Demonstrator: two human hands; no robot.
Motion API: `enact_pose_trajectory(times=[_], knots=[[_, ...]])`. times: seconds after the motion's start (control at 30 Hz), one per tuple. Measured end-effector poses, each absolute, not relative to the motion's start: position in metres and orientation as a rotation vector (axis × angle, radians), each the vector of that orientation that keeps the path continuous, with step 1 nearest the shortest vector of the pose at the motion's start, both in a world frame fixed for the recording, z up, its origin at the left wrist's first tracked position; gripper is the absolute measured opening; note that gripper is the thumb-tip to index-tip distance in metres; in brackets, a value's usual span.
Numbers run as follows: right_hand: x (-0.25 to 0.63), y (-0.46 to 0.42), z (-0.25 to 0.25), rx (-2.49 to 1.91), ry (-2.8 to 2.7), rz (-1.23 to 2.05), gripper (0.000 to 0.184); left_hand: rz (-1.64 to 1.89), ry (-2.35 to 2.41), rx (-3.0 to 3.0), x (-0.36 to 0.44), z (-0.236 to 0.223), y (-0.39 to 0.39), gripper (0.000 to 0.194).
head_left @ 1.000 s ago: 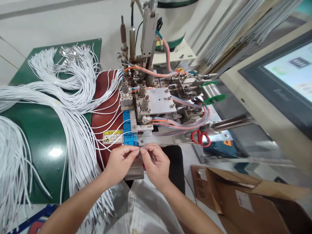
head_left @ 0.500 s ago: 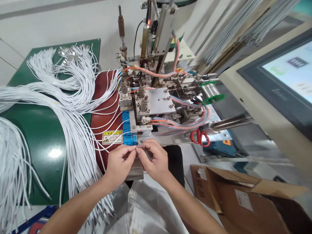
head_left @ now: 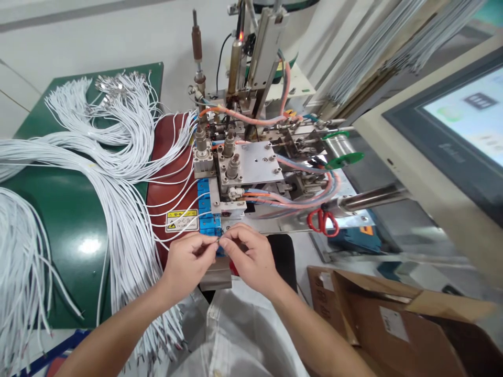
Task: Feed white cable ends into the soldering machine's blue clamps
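My left hand [head_left: 187, 264] and my right hand [head_left: 251, 257] meet fingertip to fingertip just in front of a small metal machine [head_left: 243, 167]. Both pinch the end of a thin white wire [head_left: 178, 230], which runs off to the left into a big bundle of white wires [head_left: 118, 209]. The pinch sits beside the machine's blue block [head_left: 207, 212] and above a grey metal plate [head_left: 216, 277]. Whatever small part is at the wire's tip is too small to make out.
White wire bundles lie on a green table [head_left: 70, 209] at the left, over a dark red mat [head_left: 168, 157] with a yellow warning label [head_left: 182, 220]. Red-handled scissors [head_left: 322, 220] lie on the machine base. A touchscreen panel [head_left: 451, 125] stands at the right, an open cardboard box [head_left: 393, 319] below it.
The machine's upright head has tilted and a red light on it is lit. My hands stay pinched together at the wire end, shifted slightly.
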State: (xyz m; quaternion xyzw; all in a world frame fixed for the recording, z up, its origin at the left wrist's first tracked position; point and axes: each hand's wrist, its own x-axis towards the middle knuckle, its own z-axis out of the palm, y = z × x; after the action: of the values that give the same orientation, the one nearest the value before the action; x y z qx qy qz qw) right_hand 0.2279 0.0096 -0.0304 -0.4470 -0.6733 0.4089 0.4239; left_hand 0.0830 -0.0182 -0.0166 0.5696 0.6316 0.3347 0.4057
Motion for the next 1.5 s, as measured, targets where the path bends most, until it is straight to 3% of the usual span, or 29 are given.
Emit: enact_pose_trajectory(times=[0.17,0.4,0.57,0.67,0.87,1.13,1.5], knots=[[0.219,-0.001,-0.041,-1.154,-1.522,1.032,0.019,0.983,1.566,1.185,0.090,-0.028,-0.022,0.015],[0.221,0.001,-0.043,-1.196,-1.327,1.197,0.007,0.988,1.566,1.263,0.089,-0.030,-0.023,0.017],[0.216,-0.001,-0.043,-1.267,-1.283,1.182,0.011,0.980,1.577,1.236,0.089,-0.033,-0.023,0.019],[0.216,-0.005,-0.046,-1.285,-1.356,1.041,0.013,0.970,1.572,1.186,0.089,-0.033,-0.022,0.021],[0.226,-0.003,-0.062,-1.232,-1.822,0.437,0.006,0.745,1.602,1.473,0.076,-0.027,-0.016,0.022],[0.228,0.004,-0.077,-1.384,-1.807,0.827,0.013,0.608,1.606,1.930,0.055,-0.031,-0.011,0.023],[0.227,0.007,-0.077,-1.507,-1.755,0.928,0.014,0.601,1.703,2.002,0.060,-0.035,-0.010,0.016]])
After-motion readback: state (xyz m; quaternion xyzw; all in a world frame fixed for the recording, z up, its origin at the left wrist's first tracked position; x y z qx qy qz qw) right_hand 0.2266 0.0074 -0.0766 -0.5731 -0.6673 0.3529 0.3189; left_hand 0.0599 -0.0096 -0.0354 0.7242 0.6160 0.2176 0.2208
